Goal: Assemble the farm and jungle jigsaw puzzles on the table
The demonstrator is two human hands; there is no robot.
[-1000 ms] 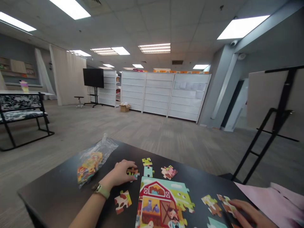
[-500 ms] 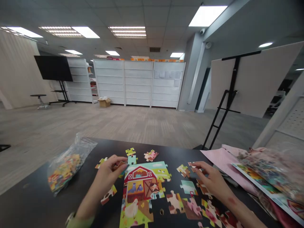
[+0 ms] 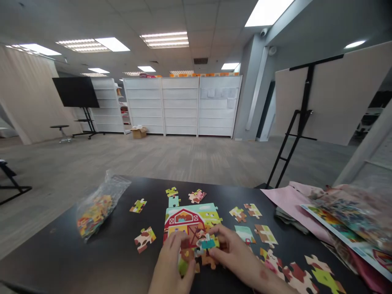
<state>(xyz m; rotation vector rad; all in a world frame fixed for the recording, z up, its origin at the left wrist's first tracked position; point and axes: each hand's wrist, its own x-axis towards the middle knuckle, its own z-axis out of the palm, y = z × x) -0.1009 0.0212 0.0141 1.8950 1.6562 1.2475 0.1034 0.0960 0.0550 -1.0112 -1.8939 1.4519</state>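
A transparent bag [image 3: 119, 185] contains puzzle pieces [image 3: 94, 215]. The right hand [image 3: 234, 251] pinches a teal piece [image 3: 208, 244]; the left hand's grip cannot be determined: left hand [image 3: 172, 263] partly obscures it.

A black table [image 3: 61, 261] bore the puzzle [image 3: 187, 225]. Around that as the dial's centre, a clear bag [image 3: 99, 210] lay near nine, loose pieces [image 3: 145, 239] at half past eight, ten, eleven, twelve and scattered from two to four; a pink cloth [image 3: 289, 200] lay farther out, between two and three.
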